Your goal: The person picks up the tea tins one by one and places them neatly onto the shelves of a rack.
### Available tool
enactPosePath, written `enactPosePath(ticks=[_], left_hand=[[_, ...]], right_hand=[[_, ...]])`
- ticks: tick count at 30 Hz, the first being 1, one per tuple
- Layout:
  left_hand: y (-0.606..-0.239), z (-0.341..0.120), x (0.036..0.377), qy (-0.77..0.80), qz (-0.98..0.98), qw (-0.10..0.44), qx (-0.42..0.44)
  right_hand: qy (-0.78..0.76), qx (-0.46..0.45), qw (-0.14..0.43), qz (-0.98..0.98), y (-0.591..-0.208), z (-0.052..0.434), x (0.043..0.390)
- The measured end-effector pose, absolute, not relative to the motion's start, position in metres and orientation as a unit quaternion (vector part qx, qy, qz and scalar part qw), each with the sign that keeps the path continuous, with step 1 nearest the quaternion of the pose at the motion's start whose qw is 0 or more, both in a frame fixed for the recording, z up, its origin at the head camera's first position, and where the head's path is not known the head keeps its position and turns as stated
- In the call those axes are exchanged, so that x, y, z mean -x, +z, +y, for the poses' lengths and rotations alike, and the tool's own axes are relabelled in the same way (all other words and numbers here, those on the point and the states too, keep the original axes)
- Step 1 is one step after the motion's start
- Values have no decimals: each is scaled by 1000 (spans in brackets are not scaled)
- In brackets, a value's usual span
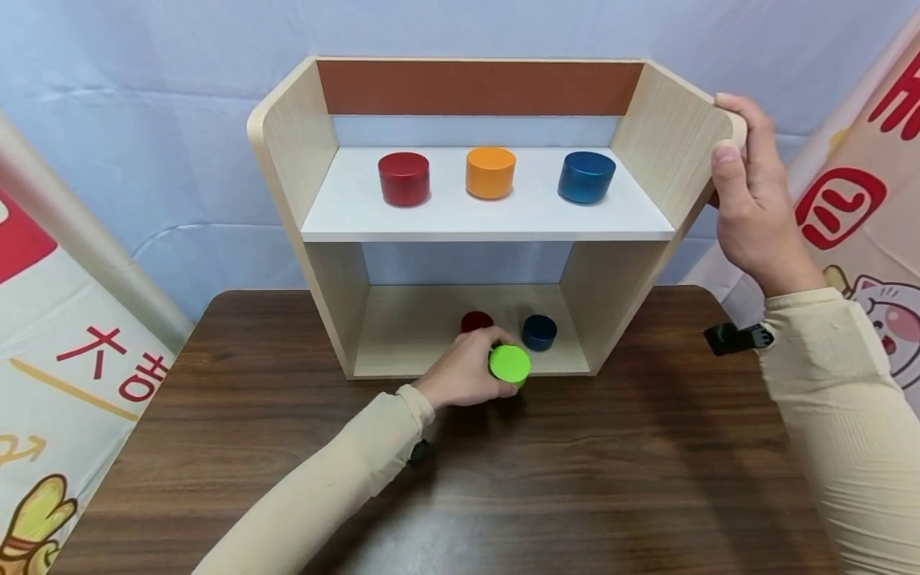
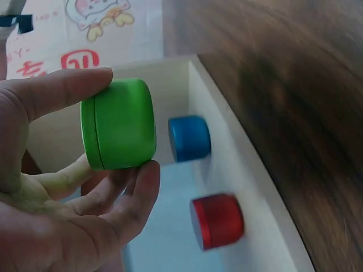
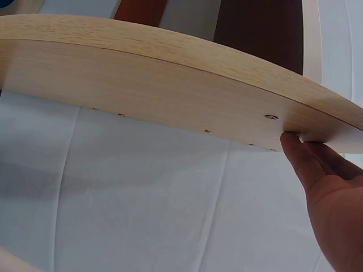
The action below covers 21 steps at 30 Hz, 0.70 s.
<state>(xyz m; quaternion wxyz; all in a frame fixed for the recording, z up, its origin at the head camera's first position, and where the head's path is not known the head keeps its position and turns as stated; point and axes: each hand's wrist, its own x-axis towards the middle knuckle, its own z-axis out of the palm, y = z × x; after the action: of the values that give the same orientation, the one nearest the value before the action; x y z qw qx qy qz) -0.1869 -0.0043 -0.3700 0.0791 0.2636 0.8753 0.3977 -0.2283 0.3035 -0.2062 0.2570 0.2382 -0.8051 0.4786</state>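
Holding a green tin (image 1: 509,364) at the front lip of the lower compartment, the left hand (image 1: 467,369) is the nearest action to the camera. Left wrist view: thumb (image 2: 62,90) lies along one side of the tin's wall, the other fingers (image 2: 139,190) curl under the opposite side; the tin is pinched across its diameter, lid seam visible near one end. It is clear of the compartment floor, just above the table (image 1: 575,479) edge of the shelf unit (image 1: 287,160).

Handling judgement: the tin looks like a small, rigid, lidded metal can with a smooth painted wall — probably light, stiff, somewhat slippery. A grip across the round wall, as now, seems sound; gripping by the lid alone might loosen it.

Behind the hand, on the lower compartment floor: a small red tin (image 2: 217,221) and a small blue tin (image 2: 189,138), apart from each other and from the green one.

Upper shelf, further back: red tin (image 1: 404,178), orange tin (image 1: 490,172), blue tin (image 1: 586,176) in a row, well spaced.

Right hand (image 1: 747,200) grips the top of the unit's right side panel, thumb on the inner face, fingers wrapped over the edge.
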Motion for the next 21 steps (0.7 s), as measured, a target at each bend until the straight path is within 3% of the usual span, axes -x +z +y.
enactPosePath(ticks=[10,21], left_hand=[[-363,-39,197,399,889,36,-223],[-372,-71,218,413,899,25,-143]], right_hand=[[478,-243,259,-804,-206,304,229],[461,-237,265,-813,-206,303,228]])
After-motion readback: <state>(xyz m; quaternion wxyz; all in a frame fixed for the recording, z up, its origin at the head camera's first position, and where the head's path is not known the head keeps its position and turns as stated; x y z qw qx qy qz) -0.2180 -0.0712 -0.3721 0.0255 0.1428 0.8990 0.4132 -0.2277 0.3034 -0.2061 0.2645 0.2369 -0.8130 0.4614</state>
